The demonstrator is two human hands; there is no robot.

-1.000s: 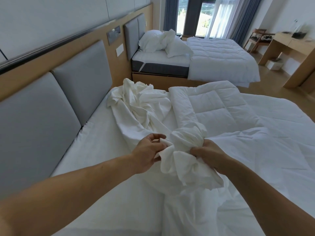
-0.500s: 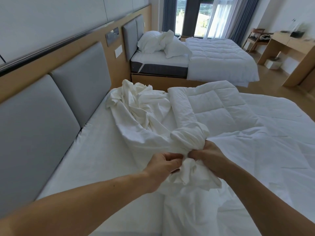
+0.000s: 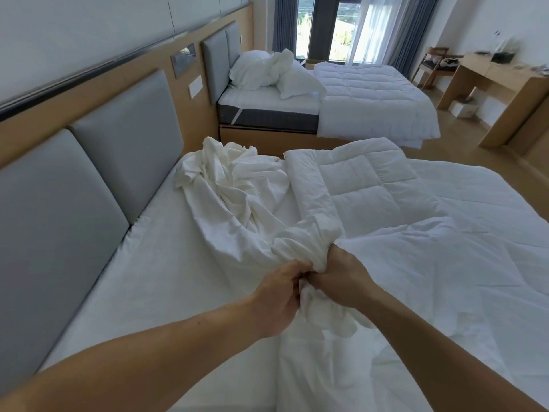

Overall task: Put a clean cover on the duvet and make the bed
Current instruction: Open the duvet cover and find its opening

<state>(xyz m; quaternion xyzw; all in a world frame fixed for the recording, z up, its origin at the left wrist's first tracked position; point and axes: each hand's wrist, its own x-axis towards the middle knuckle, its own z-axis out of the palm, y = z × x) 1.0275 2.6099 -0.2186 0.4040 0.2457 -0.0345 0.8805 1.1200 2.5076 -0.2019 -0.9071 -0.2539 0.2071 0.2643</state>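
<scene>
Head view: gripping the bunched duvet cover [image 3: 237,200] with left hand [image 3: 277,295] and right hand [image 3: 343,281], on the bed [image 3: 142,281] against the quilted duvet [image 3: 371,185]. Probably seating a corner; calls next for pulling cover along it.

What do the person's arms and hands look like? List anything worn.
The left arm and right arm are bare to the frame's edge, no sleeve showing. The left hand and right hand wear no gloves; no watch, bracelet or ring is visible.
</scene>
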